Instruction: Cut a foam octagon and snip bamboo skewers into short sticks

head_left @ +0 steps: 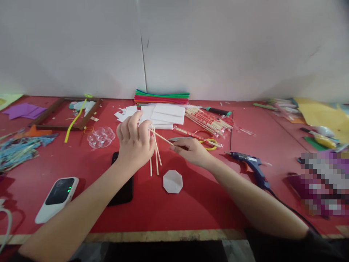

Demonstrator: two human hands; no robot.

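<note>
My left hand (pixel 135 141) is closed around the upper ends of several thin wooden chopsticks (pixel 157 160). Their lower ends splay out below the palm, above the red table. With thumb and fingers, my right hand (pixel 194 151) pinches the end of one chopstick (pixel 163 137), which slants across toward the left hand. How the sticks meet behind the left fingers is hidden. A small white octagonal piece (pixel 173 182) lies on the table just below the hands. White sheets (pixel 167 114) are stacked beyond them.
Wrapped chopsticks (pixel 208 120) and yellow-handled scissors (pixel 209 144) lie behind my right hand. A blue glue gun (pixel 252 165) rests at right, its cord trailing forward. A black phone (pixel 124 189) sits partly under my left forearm, near a white device (pixel 57 198). Pipe cleaners (pixel 162 97) line the wall.
</note>
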